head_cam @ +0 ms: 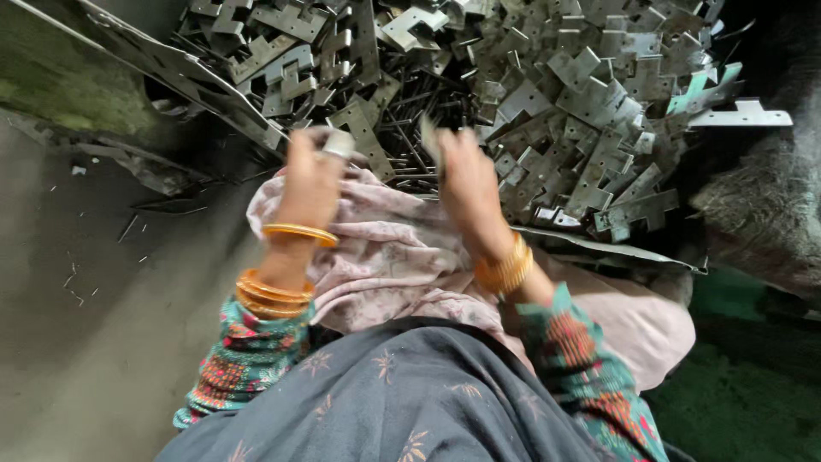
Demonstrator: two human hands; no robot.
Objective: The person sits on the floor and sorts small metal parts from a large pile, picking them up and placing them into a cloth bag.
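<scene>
Basically: left hand (312,175) pinches 1 small metal piece (339,142), right hand (466,175) grips another (430,137); keep fingertips off sharp edges near the pile of stamped brackets (564,94).

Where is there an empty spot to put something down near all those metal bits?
The grey floor left of the left hand is mostly bare, with a few small scraps. The heap of metal brackets ahead of both hands is crowded. The right hand and the pink cloth fill the middle.

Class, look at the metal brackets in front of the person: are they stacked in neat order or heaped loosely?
Heaped loosely. The metal brackets lie tangled at all angles, overlapping, with thin rods mixed among them.
</scene>
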